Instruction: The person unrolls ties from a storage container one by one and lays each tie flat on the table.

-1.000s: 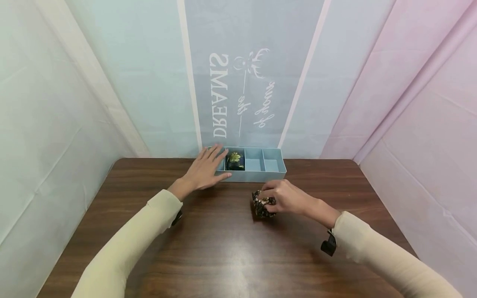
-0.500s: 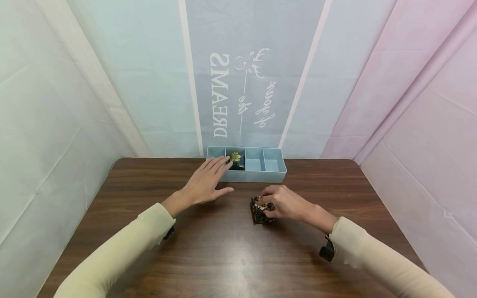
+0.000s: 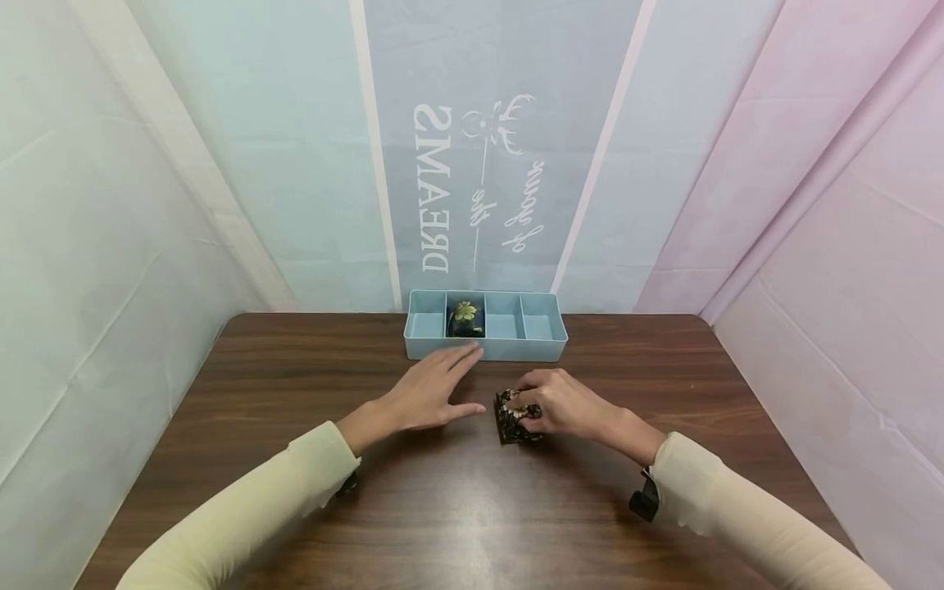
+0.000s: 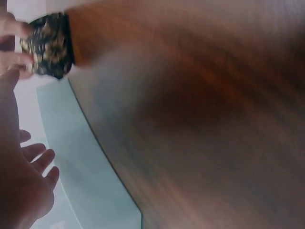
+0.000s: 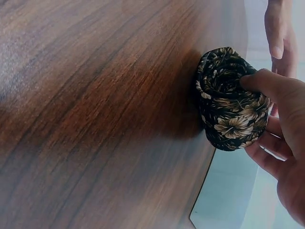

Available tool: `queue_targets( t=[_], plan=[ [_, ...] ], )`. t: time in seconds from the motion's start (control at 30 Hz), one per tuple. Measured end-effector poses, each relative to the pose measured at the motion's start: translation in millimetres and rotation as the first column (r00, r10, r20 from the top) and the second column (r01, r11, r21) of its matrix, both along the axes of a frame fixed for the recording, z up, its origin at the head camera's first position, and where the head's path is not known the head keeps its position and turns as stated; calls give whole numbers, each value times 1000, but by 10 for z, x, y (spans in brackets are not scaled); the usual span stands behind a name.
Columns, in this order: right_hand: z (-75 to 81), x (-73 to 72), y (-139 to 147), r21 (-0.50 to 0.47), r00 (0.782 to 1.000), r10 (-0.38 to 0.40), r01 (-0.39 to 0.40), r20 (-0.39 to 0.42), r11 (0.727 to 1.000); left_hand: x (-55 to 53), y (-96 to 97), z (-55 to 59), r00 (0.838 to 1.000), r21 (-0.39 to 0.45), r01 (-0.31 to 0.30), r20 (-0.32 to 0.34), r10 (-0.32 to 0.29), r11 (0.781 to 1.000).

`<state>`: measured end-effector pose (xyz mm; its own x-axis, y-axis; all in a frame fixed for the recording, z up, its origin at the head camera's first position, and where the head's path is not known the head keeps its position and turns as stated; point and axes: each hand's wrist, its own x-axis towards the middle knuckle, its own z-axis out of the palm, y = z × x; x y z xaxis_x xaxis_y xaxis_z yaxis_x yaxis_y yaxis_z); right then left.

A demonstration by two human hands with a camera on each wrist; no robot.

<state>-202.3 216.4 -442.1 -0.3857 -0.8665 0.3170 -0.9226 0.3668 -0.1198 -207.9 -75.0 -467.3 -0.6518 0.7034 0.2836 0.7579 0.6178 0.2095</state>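
My right hand pinches a rolled-up black cloth with cream flowers, low over the brown table in front of the box. In the right wrist view, the thumb presses into the coiled end of this cloth roll while the fingers wrap its outer side. To the left of the roll, my left hand holds nothing, its fingers straight and thumb pointing toward the roll. Behind both hands stands a light blue divided box. A dark roll with a yellow-green flower fills its second compartment from the left.
The wooden table ends at a hanging grey-blue curtain printed with white letters, right behind the box. Pale cloth walls close in both sides. A dark wrist camera hangs below the right sleeve.
My left hand has come away from the box's left end, moving right and nearer to me, toward the cloth roll. My right hand has drawn the roll slightly nearer to me.
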Motion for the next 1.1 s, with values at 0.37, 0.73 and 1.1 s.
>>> queue_targets(
  t=[0.37,0.73,1.1],
  plan=[
    [-44,9,20,-8,1000,-8,8,29,1000,130,258,-74,983,-4,-49,175,49,999],
    [-82,19,7,-34,1000,-6,7,12,999,178,436,-149,982,24,-37,185,32,999],
    [-117,22,40,-77,1000,-26,26,1,997,170,430,-172,977,47,-19,215,9,999]
  ],
)
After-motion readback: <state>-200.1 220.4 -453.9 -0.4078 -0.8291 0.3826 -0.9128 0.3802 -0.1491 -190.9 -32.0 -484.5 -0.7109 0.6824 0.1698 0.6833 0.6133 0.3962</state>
